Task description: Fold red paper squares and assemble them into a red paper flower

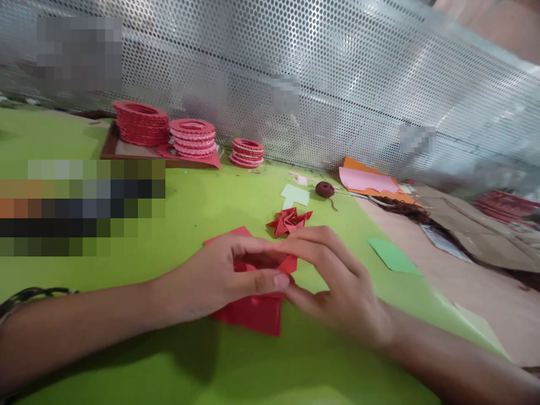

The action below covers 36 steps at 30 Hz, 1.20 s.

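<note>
Between my two hands is a small folded piece of red paper, partly hidden by the fingers. My left hand pinches it between thumb and fingers from the left. From the right, my right hand closes its thumb and fingertips on the paper's right edge. Beneath them a flat sheet of red paper lies on the table, its middle covered by my left hand. Just beyond my fingertips sits a folded red paper star shape with pointed tips.
Stacks of red rings stand on a brown tray at the back left. A ball of brown yarn, a pale paper piece and a green paper square lie beyond and to the right. A perforated metal panel closes the back.
</note>
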Available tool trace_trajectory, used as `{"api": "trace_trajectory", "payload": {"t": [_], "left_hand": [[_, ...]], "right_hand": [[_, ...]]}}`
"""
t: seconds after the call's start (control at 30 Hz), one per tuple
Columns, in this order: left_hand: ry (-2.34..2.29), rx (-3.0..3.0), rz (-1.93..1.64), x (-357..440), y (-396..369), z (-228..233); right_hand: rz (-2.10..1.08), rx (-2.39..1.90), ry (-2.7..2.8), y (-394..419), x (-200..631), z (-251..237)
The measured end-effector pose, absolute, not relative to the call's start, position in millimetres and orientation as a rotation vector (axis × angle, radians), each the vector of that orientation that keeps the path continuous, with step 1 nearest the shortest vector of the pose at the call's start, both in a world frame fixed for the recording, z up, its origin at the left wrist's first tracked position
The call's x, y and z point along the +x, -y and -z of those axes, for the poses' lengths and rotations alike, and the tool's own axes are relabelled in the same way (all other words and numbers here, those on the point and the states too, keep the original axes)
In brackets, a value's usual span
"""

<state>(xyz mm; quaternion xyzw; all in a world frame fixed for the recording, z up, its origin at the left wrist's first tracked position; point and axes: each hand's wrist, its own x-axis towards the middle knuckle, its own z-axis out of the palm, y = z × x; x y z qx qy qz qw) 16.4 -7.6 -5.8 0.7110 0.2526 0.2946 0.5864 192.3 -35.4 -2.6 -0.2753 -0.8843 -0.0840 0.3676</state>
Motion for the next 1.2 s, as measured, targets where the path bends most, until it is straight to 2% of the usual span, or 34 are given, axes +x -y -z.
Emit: {"api": "trace_trajectory", "payload": {"t": [0.27, 0.7, 1.0, 1.1, 1.2], "left_hand": [[-0.604, 1.681, -0.688, 18, 8, 7], [-0.655, 1.624, -0.663, 13, 5, 6], [-0.611, 1.252, -0.614, 10, 7, 0], [-0.568, 1.244, -0.676, 9, 6, 3], [-0.608, 1.27, -0.698, 10, 4, 8]], "right_hand": [[0.335, -0.743, 2.358, 34, 190, 3], [0.133, -0.635, 2.322, 38, 198, -2], [0.527, -0.602, 2.411, 39, 200, -11], [0.437, -0.598, 2.385, 37, 203, -10], [0.194, -0.628, 2.341, 35, 204, -11]]}}
